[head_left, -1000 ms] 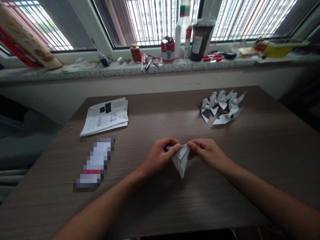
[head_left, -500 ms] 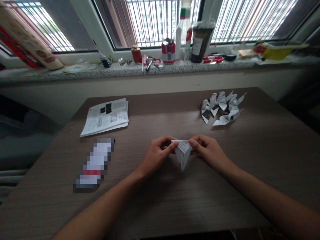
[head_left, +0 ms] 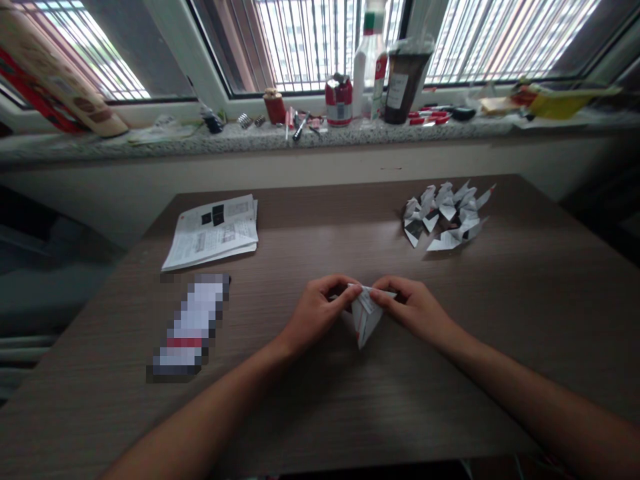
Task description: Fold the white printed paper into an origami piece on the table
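The folded paper [head_left: 364,321] is held above or on the surface [head_left: 310,413], which of the two cannot be told; its point is directed to six o'clock. It is pinched by the left hand [head_left: 319,307] from nine o'clock and by the right hand [head_left: 415,305] from three o'clock, between thumb and fingers. From it, printed sheets [head_left: 213,233] are seen at ten o'clock, a pixelated object [head_left: 193,327] at nine, and folded paper pieces [head_left: 446,195] between one and two.
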Available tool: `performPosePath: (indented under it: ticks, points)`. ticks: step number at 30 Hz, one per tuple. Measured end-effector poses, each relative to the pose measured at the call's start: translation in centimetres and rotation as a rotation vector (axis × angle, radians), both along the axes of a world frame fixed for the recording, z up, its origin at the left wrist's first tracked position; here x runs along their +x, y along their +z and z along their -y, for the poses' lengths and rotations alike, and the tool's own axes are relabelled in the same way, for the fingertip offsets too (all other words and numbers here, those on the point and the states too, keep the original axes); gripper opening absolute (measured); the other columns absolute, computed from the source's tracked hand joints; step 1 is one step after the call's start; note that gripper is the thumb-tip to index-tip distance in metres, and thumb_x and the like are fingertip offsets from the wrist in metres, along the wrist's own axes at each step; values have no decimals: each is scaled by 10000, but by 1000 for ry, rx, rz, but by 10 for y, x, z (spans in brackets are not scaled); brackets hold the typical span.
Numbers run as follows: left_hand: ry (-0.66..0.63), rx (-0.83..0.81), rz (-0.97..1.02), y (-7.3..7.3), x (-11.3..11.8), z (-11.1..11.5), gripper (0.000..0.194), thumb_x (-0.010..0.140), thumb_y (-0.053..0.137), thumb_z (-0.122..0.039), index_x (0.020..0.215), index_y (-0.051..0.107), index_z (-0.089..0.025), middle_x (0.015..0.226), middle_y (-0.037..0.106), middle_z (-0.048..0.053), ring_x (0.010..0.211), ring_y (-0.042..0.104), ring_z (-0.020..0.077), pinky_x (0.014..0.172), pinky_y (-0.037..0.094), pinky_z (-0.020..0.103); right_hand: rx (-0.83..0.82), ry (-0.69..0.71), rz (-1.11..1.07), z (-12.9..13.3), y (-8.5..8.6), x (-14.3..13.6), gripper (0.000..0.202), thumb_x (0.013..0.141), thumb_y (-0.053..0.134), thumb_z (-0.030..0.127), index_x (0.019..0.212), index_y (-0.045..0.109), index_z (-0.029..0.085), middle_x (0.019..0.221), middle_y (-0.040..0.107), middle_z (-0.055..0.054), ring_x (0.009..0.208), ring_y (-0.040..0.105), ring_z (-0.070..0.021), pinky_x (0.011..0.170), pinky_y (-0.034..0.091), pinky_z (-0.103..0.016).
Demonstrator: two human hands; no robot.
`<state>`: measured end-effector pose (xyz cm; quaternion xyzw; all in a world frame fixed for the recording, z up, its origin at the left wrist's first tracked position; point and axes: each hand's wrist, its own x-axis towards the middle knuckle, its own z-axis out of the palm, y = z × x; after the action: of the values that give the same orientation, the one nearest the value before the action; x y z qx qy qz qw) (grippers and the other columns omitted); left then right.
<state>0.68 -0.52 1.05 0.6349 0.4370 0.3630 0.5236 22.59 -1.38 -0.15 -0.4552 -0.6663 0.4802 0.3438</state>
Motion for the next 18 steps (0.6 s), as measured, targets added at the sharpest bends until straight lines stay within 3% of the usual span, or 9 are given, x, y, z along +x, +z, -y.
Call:
performPosePath:
  ticks: [5,15,18]
  points:
    - [-1,-37,110,-1,0,1,262,946,685,-393,1072,738,-169,982,750,60,882,688,186,774,543,268,-22,-50,-14,-1,0,1,286,967,627,453,911,739,196,851,729,-31,796,658,-185,739,509,-288]
    - [18,-43,171,-3,-3,1,228,939,705,-354,1060,738,-164,1001,748,68,913,691,188,802,568,279,-109,-59,-92,0,-4,1,351,969,601,534,939,715,204,848,700,-38,776,646,-186,705,528,-290]
    - [45,-45,152,-1,-3,1,222,949,692,-358,1026,744,-157,967,744,64,889,687,182,800,565,278,-46,-62,-133,2,-2,1,345,964,607,540,1051,706,220,965,719,-60,837,668,-202,712,547,-302]
